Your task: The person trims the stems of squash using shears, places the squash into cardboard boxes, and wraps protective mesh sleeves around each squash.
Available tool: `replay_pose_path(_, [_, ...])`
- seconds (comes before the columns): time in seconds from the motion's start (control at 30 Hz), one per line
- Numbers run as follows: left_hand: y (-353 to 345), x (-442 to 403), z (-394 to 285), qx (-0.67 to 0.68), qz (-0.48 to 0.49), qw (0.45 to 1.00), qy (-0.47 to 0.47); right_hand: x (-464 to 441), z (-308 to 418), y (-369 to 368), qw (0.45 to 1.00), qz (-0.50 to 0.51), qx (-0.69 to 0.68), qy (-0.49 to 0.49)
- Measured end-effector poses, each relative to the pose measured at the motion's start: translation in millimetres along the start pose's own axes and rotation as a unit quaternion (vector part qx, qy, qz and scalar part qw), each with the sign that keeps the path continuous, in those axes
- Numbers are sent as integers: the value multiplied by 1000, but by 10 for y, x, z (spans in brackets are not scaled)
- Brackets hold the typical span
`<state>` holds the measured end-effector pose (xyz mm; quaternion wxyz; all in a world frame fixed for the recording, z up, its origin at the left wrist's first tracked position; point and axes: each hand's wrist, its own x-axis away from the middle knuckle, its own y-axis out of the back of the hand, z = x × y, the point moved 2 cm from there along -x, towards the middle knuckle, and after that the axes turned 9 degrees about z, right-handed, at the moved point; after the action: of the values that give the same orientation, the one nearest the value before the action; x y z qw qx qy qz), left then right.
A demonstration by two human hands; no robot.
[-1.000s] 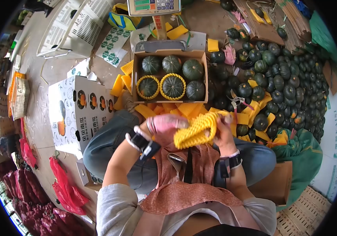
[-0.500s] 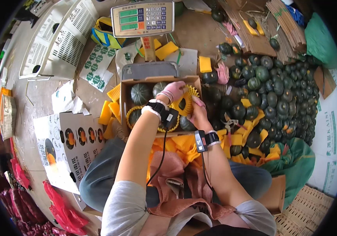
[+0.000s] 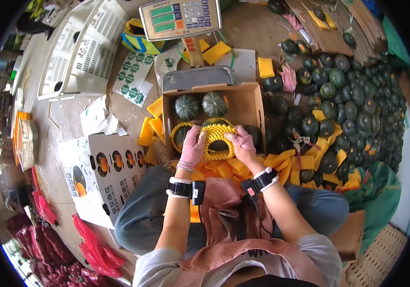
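My left hand (image 3: 193,145), in a pink glove, grips the left side of a yellow foam net (image 3: 221,129). My right hand (image 3: 243,142), also gloved in pink, pinches its right side. The net is stretched around a dark green pumpkin, low in the front middle of an open cardboard box (image 3: 245,103). Two bare green pumpkins (image 3: 215,104) sit at the back left of the box. Beside my left hand, another pumpkin (image 3: 180,137) is ringed by a yellow net. A dark pumpkin (image 3: 254,136) lies behind my right hand, partly hidden.
The box rests on a scale with a keypad display (image 3: 181,19). A large heap of green pumpkins (image 3: 350,110) spreads to the right. Yellow foam nets (image 3: 238,166) lie near my lap. To the left stand a printed white carton (image 3: 97,186) and white crates (image 3: 78,57).
Both hands have moved down from the box's right side to its front middle, bringing the yellow foam net onto the pumpkin there. The view has shifted slightly.
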<state>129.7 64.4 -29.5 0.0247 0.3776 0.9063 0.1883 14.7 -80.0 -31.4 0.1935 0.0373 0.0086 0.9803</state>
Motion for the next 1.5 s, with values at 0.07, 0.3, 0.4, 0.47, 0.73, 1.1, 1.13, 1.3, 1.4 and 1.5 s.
replay_pose_path(0.07, [18, -8, -22, 29, -14, 999, -34, -121, 113, 14, 993, -17, 119, -16])
replay_pose_path(0.3, [20, -194, 64, 55, -56, 997, -5, -533, 89, 48, 988, -56, 134, 44])
replay_pose_path(0.4, [31, -274, 72, 60, -61, 996, 3, -602, -14, 140, 993, -41, 89, 70])
replay_pose_path(0.47, [25, -333, 101, 90, -64, 994, 25, -674, -158, 185, 993, -53, 49, 95])
replay_pose_path(0.73, [118, -439, 177, -136, -30, 988, 70, -808, -95, 364, 958, 58, 279, -13])
replay_pose_path(1.1, [159, -202, -315, -86, 124, 988, -30, -185, 387, 31, 950, -72, 303, -12])
replay_pose_path(1.13, [175, -210, -273, -64, 136, 988, -26, -198, 355, 13, 956, -85, 278, -25])
replay_pose_path(1.3, [17, -142, -21, 187, 149, 971, 10, -200, 126, 7, 959, -115, 259, 17])
replay_pose_path(1.4, [-212, -45, -504, 432, 100, 896, 31, -220, 652, 127, 919, -60, 389, 28])
replay_pose_path(1.5, [-287, -145, -666, 476, 68, 875, 52, -409, 741, 361, 956, -84, 269, -81])
